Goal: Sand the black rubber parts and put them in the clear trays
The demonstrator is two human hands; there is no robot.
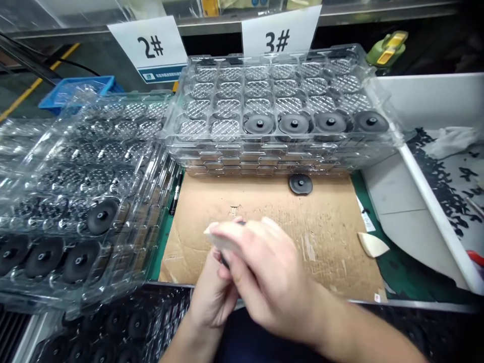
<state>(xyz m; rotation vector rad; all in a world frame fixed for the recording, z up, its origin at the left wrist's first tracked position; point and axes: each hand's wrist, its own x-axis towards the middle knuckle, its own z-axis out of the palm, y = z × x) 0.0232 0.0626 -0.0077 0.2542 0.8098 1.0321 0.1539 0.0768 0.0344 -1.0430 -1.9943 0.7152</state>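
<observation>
My right hand point(270, 269) is closed around a flat, pale, pointed piece point(224, 243), its tip showing at the left. Beneath it, my left hand point(214, 295) is closed on a dark part point(225, 260); only a small bit of it shows between the fingers. Both hands are pressed together above a cardboard sheet point(196, 212). A round black part with a central stud point(301, 184) lies on the cardboard beyond them. To the right rests a pale wedge-shaped piece point(372, 245).
A stack of clear compartment trays point(264, 143) at the back holds several black discs in its front row. Another clear tray point(124, 222) with discs stands left. On the right, a white bin point(427, 206) contains black scraps. A black pen point(175, 198) lies beside the cardboard.
</observation>
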